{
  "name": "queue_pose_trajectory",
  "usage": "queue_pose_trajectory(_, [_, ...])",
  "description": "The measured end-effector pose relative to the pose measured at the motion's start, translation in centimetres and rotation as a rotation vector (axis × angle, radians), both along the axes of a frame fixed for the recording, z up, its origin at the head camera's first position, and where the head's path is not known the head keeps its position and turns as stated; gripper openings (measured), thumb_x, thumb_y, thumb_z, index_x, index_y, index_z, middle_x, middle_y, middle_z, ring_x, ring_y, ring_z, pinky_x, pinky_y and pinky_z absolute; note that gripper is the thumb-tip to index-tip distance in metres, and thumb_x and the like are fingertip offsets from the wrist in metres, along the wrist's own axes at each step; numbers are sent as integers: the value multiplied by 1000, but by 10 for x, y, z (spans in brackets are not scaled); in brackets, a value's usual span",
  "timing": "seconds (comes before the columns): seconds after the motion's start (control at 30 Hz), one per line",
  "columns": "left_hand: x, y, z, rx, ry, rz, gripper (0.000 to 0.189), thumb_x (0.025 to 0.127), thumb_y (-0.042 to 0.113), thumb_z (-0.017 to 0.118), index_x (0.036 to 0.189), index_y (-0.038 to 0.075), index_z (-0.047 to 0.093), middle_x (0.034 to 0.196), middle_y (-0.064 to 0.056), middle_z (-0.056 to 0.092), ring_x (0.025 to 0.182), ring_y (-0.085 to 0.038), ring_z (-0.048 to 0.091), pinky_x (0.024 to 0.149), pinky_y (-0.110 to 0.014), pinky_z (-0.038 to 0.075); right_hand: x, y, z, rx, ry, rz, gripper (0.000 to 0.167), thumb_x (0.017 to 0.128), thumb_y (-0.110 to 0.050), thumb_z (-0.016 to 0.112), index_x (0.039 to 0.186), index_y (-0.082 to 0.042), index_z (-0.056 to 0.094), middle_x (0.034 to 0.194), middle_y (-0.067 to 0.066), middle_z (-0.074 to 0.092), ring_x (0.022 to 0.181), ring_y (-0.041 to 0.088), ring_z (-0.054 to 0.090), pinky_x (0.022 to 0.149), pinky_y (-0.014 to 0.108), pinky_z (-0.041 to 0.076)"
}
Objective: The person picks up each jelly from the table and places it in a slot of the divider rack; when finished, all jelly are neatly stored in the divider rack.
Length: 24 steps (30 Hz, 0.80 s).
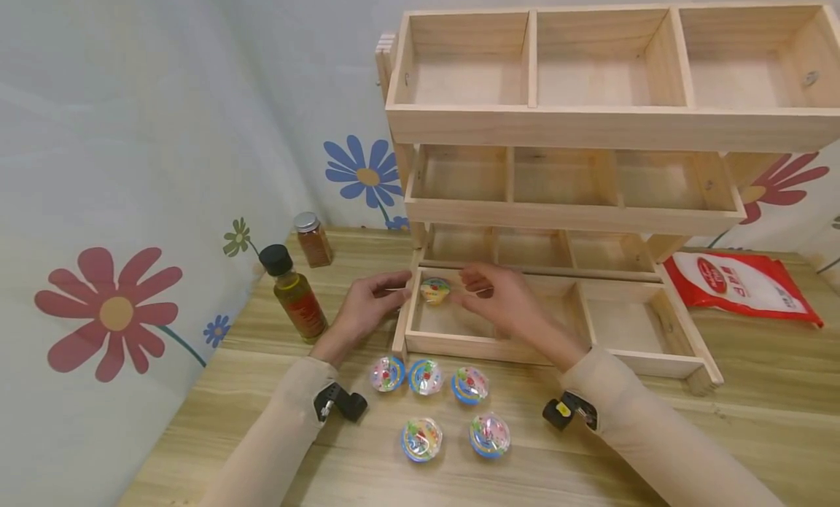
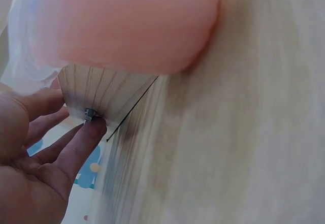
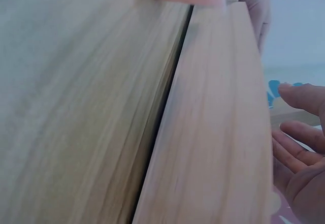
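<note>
My right hand (image 1: 502, 295) reaches into the bottom tier of a wooden rack (image 1: 590, 131). Its relaxed fingers stand just right of a small jelly cup (image 1: 434, 291), which sits in the left compartment. Seen from the right wrist, the fingers (image 3: 304, 132) are spread and hold nothing, behind the front board (image 3: 218, 112). At the rack's left end is my left hand (image 1: 364, 306), fingers fairly straight. In the left wrist view a fingertip touches the side board right by a metal bolt (image 2: 90, 114). A blurred pink cup (image 2: 137, 26) fills the top of that view.
Several jelly cups with clear, printed lids, one being this cup (image 1: 422, 440), lie before the rack. Left of it stand an oil bottle (image 1: 300, 303) with black cap and a spice jar (image 1: 313, 241). A red-and-white bag (image 1: 741, 287) lies at the right. Upper tiers have dividers.
</note>
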State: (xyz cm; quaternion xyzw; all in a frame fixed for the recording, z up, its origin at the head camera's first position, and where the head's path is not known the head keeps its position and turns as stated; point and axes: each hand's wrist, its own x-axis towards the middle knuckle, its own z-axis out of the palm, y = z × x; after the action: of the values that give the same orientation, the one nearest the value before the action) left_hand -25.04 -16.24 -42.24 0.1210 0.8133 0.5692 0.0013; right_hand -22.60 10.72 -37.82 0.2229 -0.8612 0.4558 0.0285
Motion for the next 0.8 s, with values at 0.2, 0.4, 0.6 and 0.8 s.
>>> queue_pose_trajectory(0.2, [0, 1, 0, 1, -13, 7, 39, 102, 2, 69, 139, -9, 64, 137, -27, 66, 124, -42, 65, 103, -46, 56, 13, 4, 5, -28, 34, 21, 38, 96, -9, 80, 128, 7, 68, 124, 23, 72, 112, 36, 70, 97, 49, 59])
queue_pose_trajectory(0.4, [1, 1, 1, 6, -8, 1, 39, 102, 5, 70, 139, -7, 65, 137, -24, 67, 124, -39, 66, 103, -45, 56, 28, 11, 9, -20, 55, 42, 36, 95, -8, 81, 128, 4, 70, 123, 20, 73, 110, 36, 72, 97, 49, 59])
queue_pose_trajectory(0.6, [1, 0, 2, 4, -7, 2, 38, 102, 7, 71, 138, -5, 67, 135, -23, 68, 122, -37, 67, 102, -40, 57, 42, 17, 10, -13, 67, 77, 34, 95, -12, 83, 125, -1, 73, 120, 16, 76, 106, 35, 74, 94, 44, 61])
queue_pose_trajectory(0.8, [1, 1, 1, 12, -14, -1, 38, 102, 6, 71, 138, -6, 67, 135, -23, 69, 122, -38, 68, 99, -37, 58, 54, 23, 10, -24, 102, 121, 35, 93, -14, 85, 124, -4, 74, 117, 10, 77, 102, 31, 76, 92, 38, 62])
